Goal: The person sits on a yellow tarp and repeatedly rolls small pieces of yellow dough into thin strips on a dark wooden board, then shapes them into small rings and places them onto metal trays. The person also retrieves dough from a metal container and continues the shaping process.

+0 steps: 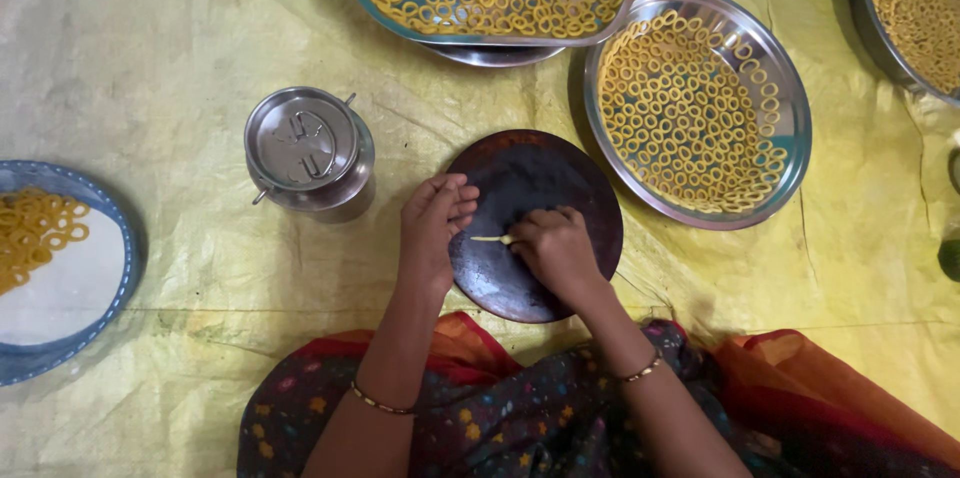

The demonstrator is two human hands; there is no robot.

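Down on the yellow sheet (150, 58), a dark round board (540, 178) sits near the sheet's bottom edge, right in front of the person. The right hand (553, 250) is curled on the board, fingers together, pressing on a thin strip of dough (487, 238). Only its pale tip pokes out to the left. The left hand (432, 228) rests flat on the board's left edge, fingers side by side, holding nothing. The dough looks soft, light and easy to tear, so it is best taken gently by its ends. Around the board sit a steel pot with a lid (305, 150), steel plates (790, 108) and a blue plate (100, 208), all holding little yellow rings (690, 108).
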